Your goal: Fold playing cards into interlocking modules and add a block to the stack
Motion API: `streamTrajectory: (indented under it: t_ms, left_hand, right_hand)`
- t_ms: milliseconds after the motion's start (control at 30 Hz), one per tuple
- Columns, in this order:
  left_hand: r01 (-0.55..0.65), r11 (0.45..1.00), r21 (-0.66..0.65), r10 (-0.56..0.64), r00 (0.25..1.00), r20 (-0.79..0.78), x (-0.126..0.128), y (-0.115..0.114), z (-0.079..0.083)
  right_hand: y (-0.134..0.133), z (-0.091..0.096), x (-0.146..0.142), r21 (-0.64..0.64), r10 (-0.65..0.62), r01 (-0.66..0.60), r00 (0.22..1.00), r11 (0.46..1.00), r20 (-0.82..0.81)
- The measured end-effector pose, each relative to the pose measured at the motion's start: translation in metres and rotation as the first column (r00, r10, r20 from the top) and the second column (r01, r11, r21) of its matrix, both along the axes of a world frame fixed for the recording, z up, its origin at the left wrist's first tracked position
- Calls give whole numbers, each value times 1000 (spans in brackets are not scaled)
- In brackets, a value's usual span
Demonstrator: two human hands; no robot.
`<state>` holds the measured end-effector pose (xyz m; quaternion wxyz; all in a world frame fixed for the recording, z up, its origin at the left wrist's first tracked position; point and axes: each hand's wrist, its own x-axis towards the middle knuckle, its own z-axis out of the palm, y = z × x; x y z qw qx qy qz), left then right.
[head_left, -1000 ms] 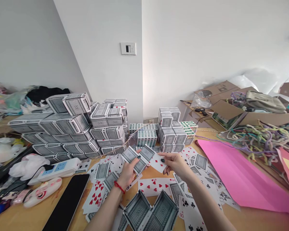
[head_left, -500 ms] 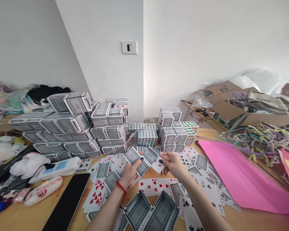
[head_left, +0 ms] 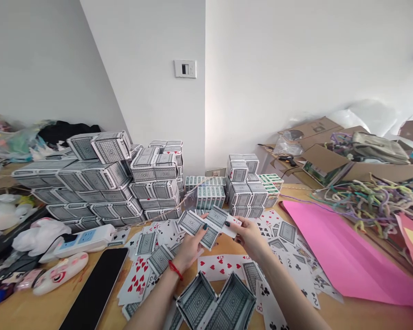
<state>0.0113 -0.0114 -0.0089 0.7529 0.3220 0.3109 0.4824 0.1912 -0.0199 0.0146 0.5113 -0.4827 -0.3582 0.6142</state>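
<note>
Playing cards (head_left: 192,223), patterned backs up, held over the tabletop (head_left: 112,307): the person's left hand (head_left: 190,247) closed around them, right hand (head_left: 249,236) pinching a face-up card (head_left: 231,230) at their right edge. Below both hands, open-topped card boxes (head_left: 198,300).

Big numbers, red hearts and black clubs on the cards.
A card on the left (head_left: 137,277) says 10 and has lots of red hearts. The middle card (head_left: 216,267) shows a red 5 with hearts. At the lower right, one card (head_left: 271,302) shows a 4 with black clubs, and a red 8 peeks out on the card beside it (head_left: 259,306). A card farther right (head_left: 295,271) says 2, with clubs. The white card (head_left: 232,228) in the right grip (head_left: 250,236) has tiny red marks, too small to read. So are the blue labels (head_left: 86,237) on the white power strip (head_left: 105,235).
</note>
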Motion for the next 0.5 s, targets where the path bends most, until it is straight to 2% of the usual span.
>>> streamTrajectory:
  t_ms: [167, 267, 400, 500]
  left_hand:
    - [79, 992, 100, -81, 997, 17, -3, -2, -1]
    - [117, 977, 176, -136, 986, 101, -9, 0, 0]
    - [217, 959, 185, -251, 949, 189, -17, 6, 0]
    - [214, 967, 138, -226, 971, 74, -18, 11, -2]
  right_hand:
    - [5, -13, 0, -94, -114, 97, 975, 991, -191]
    - [8, -22, 7, -127, -192, 162, 943, 979, -274]
    - [13, -36, 14, -90, -202, 185, 946, 979, -252]
    - [15, -46, 11, -22, -166, 165, 964, 986, -210]
